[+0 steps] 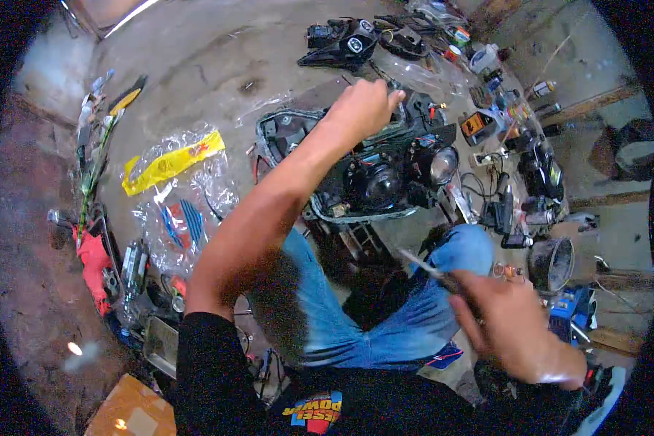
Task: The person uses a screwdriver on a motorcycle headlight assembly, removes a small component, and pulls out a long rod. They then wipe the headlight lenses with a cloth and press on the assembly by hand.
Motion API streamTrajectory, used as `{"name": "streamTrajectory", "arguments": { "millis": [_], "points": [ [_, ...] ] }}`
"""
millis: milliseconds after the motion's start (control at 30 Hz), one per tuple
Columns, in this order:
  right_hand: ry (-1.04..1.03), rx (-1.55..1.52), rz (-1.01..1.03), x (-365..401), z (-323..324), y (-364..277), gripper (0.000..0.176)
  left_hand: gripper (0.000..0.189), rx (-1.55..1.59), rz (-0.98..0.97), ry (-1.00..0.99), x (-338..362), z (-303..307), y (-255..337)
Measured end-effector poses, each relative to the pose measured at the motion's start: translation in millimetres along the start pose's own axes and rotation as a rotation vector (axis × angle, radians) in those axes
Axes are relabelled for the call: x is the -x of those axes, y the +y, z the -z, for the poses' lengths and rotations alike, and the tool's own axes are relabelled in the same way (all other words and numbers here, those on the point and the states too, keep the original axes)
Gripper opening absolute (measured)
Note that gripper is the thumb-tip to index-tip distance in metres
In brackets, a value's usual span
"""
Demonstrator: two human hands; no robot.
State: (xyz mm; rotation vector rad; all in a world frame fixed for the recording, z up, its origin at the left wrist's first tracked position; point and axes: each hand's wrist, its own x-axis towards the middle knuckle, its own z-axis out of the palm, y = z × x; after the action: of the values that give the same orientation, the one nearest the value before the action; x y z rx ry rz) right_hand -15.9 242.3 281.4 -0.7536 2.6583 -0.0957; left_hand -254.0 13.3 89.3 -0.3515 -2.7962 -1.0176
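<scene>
A: Left hand [362, 109] status?
B: Over the housing's far side. Grip looks curled; can't tell if it's closed on anything.
A: Right hand [503, 316]?
B: Clenched on a thin tool [423, 264], maybe a screwdriver, blurred.
A: Headlight housing [356, 217]?
B: On the floor [189, 80], beyond the knees [463, 248]. Plastic bag [221, 174] left.

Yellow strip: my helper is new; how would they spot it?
Start at the large headlight housing. Left of it lies crumpled clear plastic. The yellow strip slants across its top, marked in red, unlike the striped blue piece below.
</scene>
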Motion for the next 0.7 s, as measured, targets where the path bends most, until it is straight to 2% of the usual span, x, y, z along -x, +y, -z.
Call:
{"name": "streamTrajectory", "arguments": {
  "millis": [100,200,300,500,600,700],
  "points": [
    [-0.008,0.021,0.016,-18,-27,-26,0.033,0.055,0.032,-0.067,0.195,5,2,-6],
    [0.042,0.115,0.036,-41,-43,-38,0.036,0.057,0.069,-0.011,0.324,6,12,-3],
    [0.087,0.217,0.074,-54,-51,-42,0.039,0.065,-0.049,0.014,0.316,10,25,-2],
    [0.094,0.270,0.080,-65,-49,-47,0.040,0.086,-0.051,0.122,0.279,19,34,-3],
    [0.065,0.275,0.084,-69,-46,-48,0.041,0.089,0.048,0.097,0.230,16,32,-6],
    [0.019,0.297,0.085,-71,-40,-49,0.043,0.081,0.039,0.023,0.227,15,23,-5]
  ]
}}
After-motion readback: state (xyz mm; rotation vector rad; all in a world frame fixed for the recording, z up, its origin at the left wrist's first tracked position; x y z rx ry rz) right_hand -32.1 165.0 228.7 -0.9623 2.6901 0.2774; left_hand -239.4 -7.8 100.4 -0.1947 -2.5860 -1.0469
